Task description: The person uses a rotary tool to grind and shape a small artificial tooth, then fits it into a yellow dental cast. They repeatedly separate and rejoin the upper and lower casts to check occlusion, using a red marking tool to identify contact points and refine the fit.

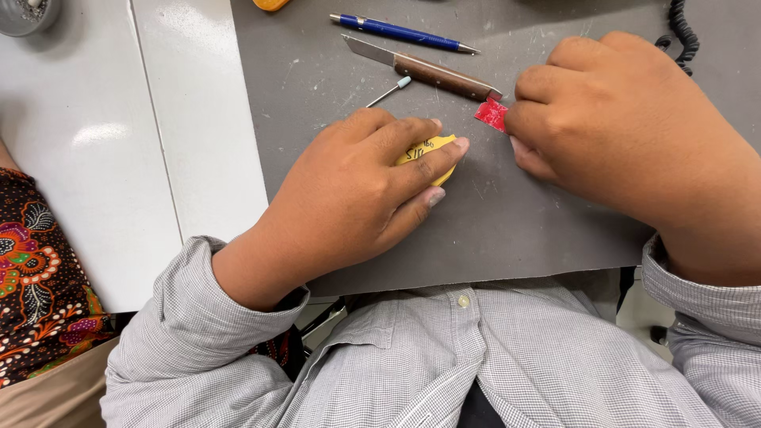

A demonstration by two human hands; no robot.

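My left hand [357, 190] lies flat on a grey mat [507, 230], pressing down on a small yellow piece [432, 150] with dark handwriting; only its far edge shows past my fingers. My right hand [626, 135] rests to the right, its fingertips pinching a small red scrap [491, 114] against the mat. The two hands sit about a finger's width apart.
Beyond my hands lie a brown-handled knife with a bare blade [424, 70], a blue pen [400, 33] and a thin stick with a pale blue tip [388, 92]. A black coiled cord [683, 36] hangs at top right. Another person's patterned sleeve [36, 277] is at left by the white table [103, 158].
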